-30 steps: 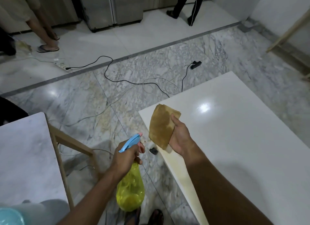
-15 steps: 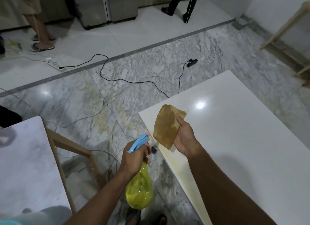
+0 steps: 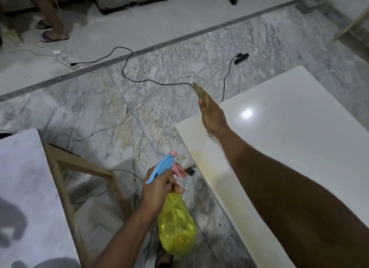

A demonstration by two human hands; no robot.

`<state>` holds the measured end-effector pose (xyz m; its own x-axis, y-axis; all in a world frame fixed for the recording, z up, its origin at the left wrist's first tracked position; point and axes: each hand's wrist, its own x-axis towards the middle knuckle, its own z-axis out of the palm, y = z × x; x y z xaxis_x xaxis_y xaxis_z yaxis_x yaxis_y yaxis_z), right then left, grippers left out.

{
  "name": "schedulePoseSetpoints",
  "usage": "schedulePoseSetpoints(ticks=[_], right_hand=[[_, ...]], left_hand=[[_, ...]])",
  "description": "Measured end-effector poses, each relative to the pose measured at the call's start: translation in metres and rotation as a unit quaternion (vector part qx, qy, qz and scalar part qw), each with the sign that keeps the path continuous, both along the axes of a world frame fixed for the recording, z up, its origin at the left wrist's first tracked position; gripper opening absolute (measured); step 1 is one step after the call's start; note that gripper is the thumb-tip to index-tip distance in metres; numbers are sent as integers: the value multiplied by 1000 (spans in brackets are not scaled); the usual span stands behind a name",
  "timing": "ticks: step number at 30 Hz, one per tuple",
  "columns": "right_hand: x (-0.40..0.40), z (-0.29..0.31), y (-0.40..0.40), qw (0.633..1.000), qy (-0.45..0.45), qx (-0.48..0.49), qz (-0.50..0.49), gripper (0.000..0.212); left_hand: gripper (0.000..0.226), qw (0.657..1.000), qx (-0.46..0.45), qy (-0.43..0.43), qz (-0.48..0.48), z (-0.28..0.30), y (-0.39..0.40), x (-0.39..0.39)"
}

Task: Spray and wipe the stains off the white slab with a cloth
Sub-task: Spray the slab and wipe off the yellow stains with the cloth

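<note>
while yellowish stains (image 3: 207, 164) remained unwiped along the glossy white slab (image 3: 299, 148) edge, left hand (image 3: 159, 188) gripped translucent yellow spray bottle (image 3: 176, 225) beside it; right hand (image 3: 212, 116) pinched brown cloth (image 3: 200, 92) above.

Right hand (image 3: 212, 116) has been extended forward past the far-left corner of the white slab (image 3: 289, 140), the brown cloth (image 3: 201, 93) now seen edge-on instead of flat-faced, while the spray bottle (image 3: 175, 223) in the left hand (image 3: 159, 190) has been shifted nearer the slab edge.
</note>
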<state>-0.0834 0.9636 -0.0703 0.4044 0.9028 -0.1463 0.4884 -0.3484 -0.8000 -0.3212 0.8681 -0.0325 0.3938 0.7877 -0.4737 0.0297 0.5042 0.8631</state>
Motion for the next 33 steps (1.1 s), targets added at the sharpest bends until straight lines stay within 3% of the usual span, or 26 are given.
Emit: schedulePoseSetpoints(ticks=[2,5,11,14,21,30,33], right_hand=[[-9,-35,5,992,-92,-54,70,55],[-34,-64,-17,940,-251,-139,183,52],[-33,-77,-55,871,-399,-80,275,59],[-29,-76,-71,852,-420,-77,303,58],[-27,-67,-94,852,-404,-86,321,50],[-22,-72,-199,849,-419,-66,315,60],[-19,-75,-243,853,-419,-52,306,49]], left_hand=[[25,1000,4,9,5,-3,-4,-2],[20,1000,0,25,14,-6,-11,-3],[24,999,-16,45,19,-6,-31,-4],[22,999,-15,39,19,-3,-42,-3],[29,999,-2,37,13,8,-65,-11],[30,998,23,54,8,26,-110,-6],[25,997,37,66,-6,29,-134,-1]])
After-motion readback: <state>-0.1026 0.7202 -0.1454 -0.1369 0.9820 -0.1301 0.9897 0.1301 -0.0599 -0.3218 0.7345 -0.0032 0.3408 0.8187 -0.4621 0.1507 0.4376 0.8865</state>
